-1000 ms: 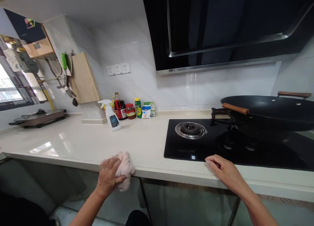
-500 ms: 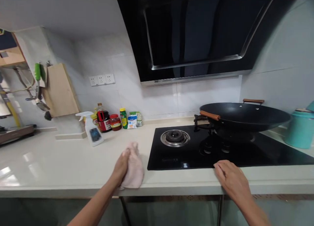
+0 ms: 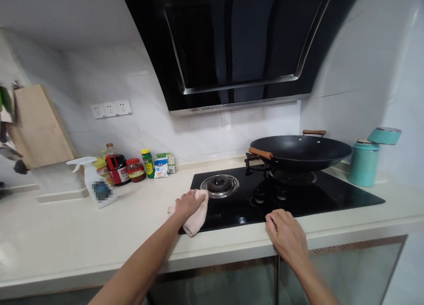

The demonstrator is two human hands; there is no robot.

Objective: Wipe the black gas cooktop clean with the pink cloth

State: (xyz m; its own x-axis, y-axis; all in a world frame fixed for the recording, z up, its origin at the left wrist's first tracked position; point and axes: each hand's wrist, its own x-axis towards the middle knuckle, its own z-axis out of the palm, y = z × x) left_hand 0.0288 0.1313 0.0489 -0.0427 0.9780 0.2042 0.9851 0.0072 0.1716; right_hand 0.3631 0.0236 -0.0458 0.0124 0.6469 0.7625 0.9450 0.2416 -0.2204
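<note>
My left hand (image 3: 189, 203) is closed on a pale pink cloth (image 3: 198, 221) and presses it onto the front left corner of the black glass gas stove (image 3: 228, 213). Part of the cloth also lies on the white counter beside it. Resting at the stove's front edge, my right hand (image 3: 287, 235) has its fingers curled in, and nothing shows in them. The left burner (image 3: 220, 186) is bare, just beyond the cloth. A black wok (image 3: 301, 154) with wooden handles sits over the right burner. Two control knobs (image 3: 259, 194) stand between the burners.
On the counter (image 3: 139, 225), a spray bottle (image 3: 96, 181) stands left of a dark sauce bottle (image 3: 116, 166), a red-lidded jar (image 3: 135, 170), a green shaker (image 3: 148, 163) and small packets (image 3: 161, 168). A turquoise canister (image 3: 364, 163) stands at right. The range hood (image 3: 228, 44) slants overhead.
My left hand has moved the cloth rightward from the counter onto the stove's left corner. The right hand stays at the stove's front edge. The view has turned to the right.
</note>
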